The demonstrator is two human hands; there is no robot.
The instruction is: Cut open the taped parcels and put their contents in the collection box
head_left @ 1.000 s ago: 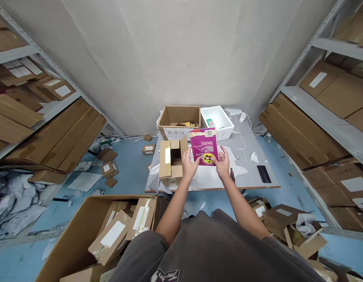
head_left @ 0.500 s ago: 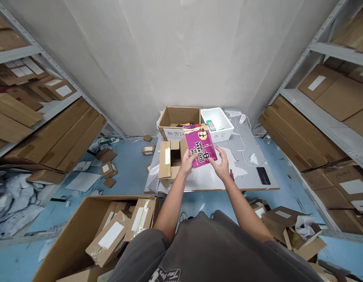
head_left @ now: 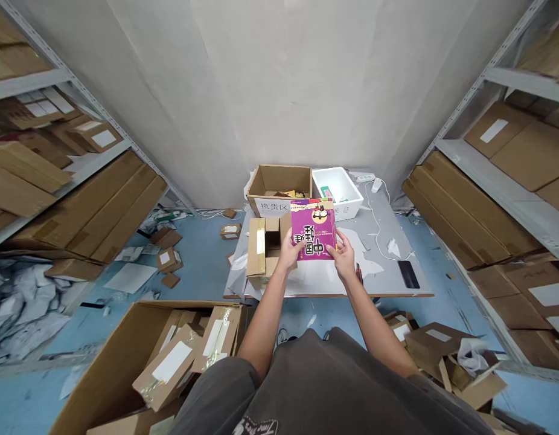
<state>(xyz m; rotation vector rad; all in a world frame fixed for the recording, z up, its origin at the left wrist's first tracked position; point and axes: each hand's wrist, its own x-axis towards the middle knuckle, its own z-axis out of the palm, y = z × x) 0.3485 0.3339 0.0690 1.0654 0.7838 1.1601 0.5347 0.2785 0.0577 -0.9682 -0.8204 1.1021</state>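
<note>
A purple book with large dark characters and a cartoon panda on its cover is held up above the table. Its left edge is gripped by my left hand, thumb on the cover. On the lower right edge, my right hand is closed, its thumb also on the front. What lies behind the book is hidden; I cannot tell if there is more than one. Just left of it, an open cardboard box stands on the grey table.
Behind stand a labelled cardboard box and a white foam box. A phone, a white cable and paper scraps lie on the right. A large carton of parcels stands lower left. Loaded shelves flank the table.
The book has turned from a tilt to nearly straight and shifted slightly right and down. My right hand has closed in on its edge.
</note>
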